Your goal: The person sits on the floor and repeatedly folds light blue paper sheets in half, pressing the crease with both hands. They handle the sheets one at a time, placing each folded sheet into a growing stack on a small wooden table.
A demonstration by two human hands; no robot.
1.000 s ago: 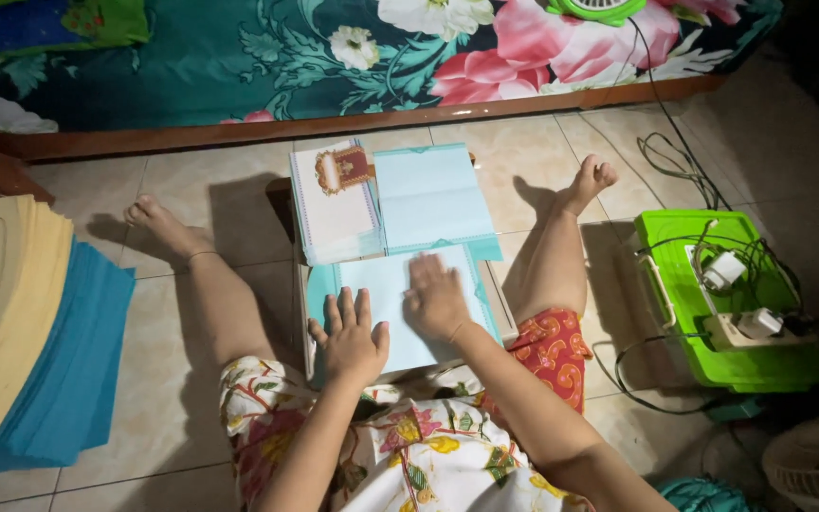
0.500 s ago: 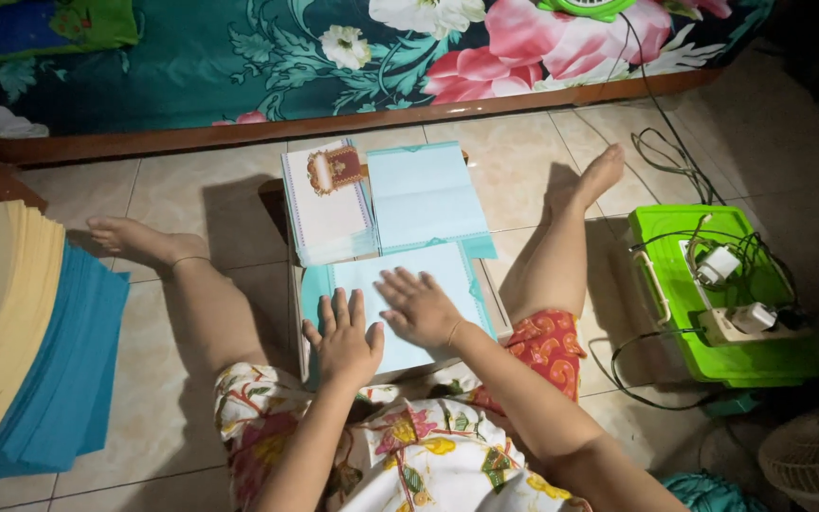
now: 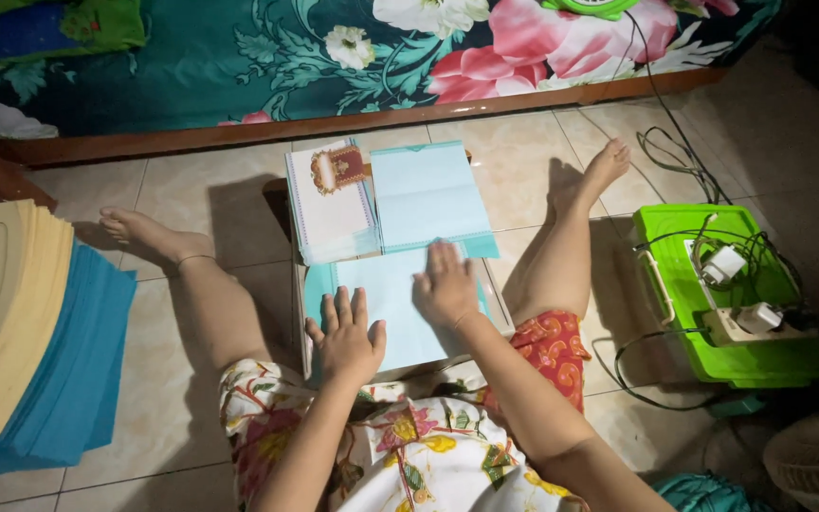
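Both hands lay flat, fingers spread and grasping nothing, on a pale blue sheet of paper [image 3: 386, 303] atop a small low surface [image 3: 500, 318] between the person's legs: left hand [image 3: 346, 337] on its near left part, right hand [image 3: 445, 284] toward its right side. The sheet looked thin, light and limp, easily creased; it seemed best lifted at a free corner or edge

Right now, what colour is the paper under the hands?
Light blue paper sheet, clearest in the head view.
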